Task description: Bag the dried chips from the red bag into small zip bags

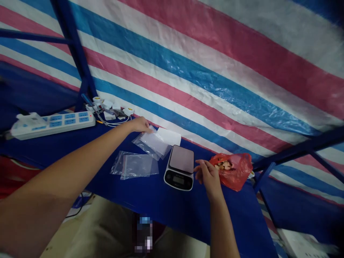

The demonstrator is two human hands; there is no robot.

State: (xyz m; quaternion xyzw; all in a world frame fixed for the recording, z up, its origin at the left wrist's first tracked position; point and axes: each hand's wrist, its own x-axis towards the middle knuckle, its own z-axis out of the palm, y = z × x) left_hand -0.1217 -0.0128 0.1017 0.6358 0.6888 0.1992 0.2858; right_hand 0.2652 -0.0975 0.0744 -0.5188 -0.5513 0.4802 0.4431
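Note:
My left hand (141, 125) reaches to the back of the blue table, its fingers closed on the edge of a clear plastic bag (154, 144) in a small overlapping pile. More clear zip bags (138, 165) lie flat in front of that pile. A kitchen scale (180, 163) with a flat square plate and a dark display stands to the right of the bags. Between the scale and a red plastic bag (238, 175), my right hand (208, 175) hovers with loosely bent fingers, holding nothing visible. Brownish, pale dried pieces (225, 165) show in the red bag's mouth.
White paper (170, 136) lies behind the scale. A long white power strip (64, 123) is at the left, with a heap of cables and small white items (110, 109) behind it. Striped sheeting (188, 79) and blue frame bars (71, 41) bound the table's back.

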